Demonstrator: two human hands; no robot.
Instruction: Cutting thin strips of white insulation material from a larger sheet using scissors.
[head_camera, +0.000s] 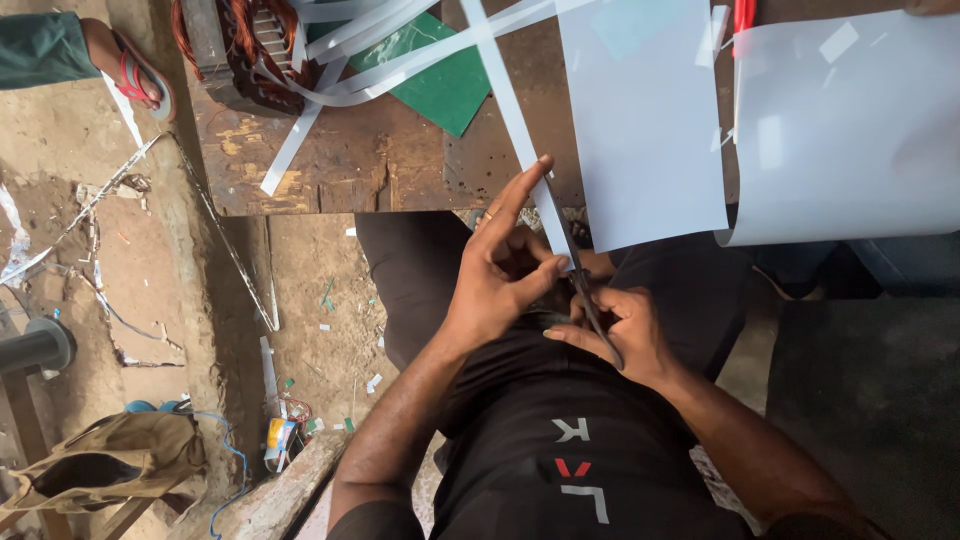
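Observation:
My left hand (497, 275) pinches a long white paper strip (510, 100), its index finger stretched up along the strip's lower end. Just right of it and lower, my right hand (620, 335) grips dark scissors (575, 270) whose blades point up along the edge where the strip meets a large white sheet (640, 120). Both hands are over my lap, in front of the wooden table's (330, 170) near edge. The two hands touch around the scissors' pivot.
A second big white sheet (850, 130) lies to the right. On the table are cut white strips (300, 130), a green board (445, 85) and a wound copper coil part (240, 45). Another person's sandalled foot (135, 70) is at top left. A tan bag (110, 460) sits on the dirt floor.

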